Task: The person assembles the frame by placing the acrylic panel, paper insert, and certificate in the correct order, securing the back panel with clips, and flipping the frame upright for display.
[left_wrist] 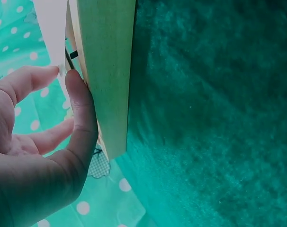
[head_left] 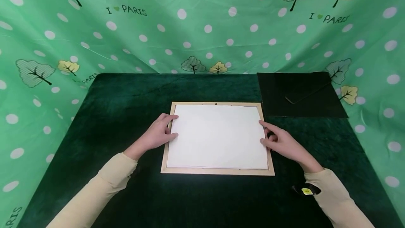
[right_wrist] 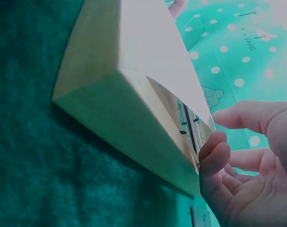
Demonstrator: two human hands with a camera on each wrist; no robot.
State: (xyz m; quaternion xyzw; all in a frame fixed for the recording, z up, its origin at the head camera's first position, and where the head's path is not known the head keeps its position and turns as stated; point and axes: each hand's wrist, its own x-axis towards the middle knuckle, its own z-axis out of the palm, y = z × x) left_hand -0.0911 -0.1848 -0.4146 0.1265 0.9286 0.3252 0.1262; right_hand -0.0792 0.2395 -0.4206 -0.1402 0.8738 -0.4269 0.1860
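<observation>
A white sheet [head_left: 216, 136] lies over a light wooden picture frame [head_left: 218, 172]. In the right wrist view, the sheet's edge [right_wrist: 191, 90] stands raised above the frame, and small dark tabs [right_wrist: 183, 132] show in the gap. My left hand [head_left: 158, 131] grips the sheet's left edge, with thumb and forefinger apart along it. The left wrist view has another finger [left_wrist: 78, 94] close against the frame's side. At the opposite edge, my right hand [head_left: 281, 143] holds the sheet between fingertips, its other fingers curled below.
A black panel [head_left: 303, 96] with a thin strip lies at the table's back right corner. Dark green velvety cloth [head_left: 133, 90] covers the table. A green polka-dot curtain [head_left: 196, 20] rises behind and along both sides. A dark wrist device [head_left: 308, 190] sits by the right sleeve.
</observation>
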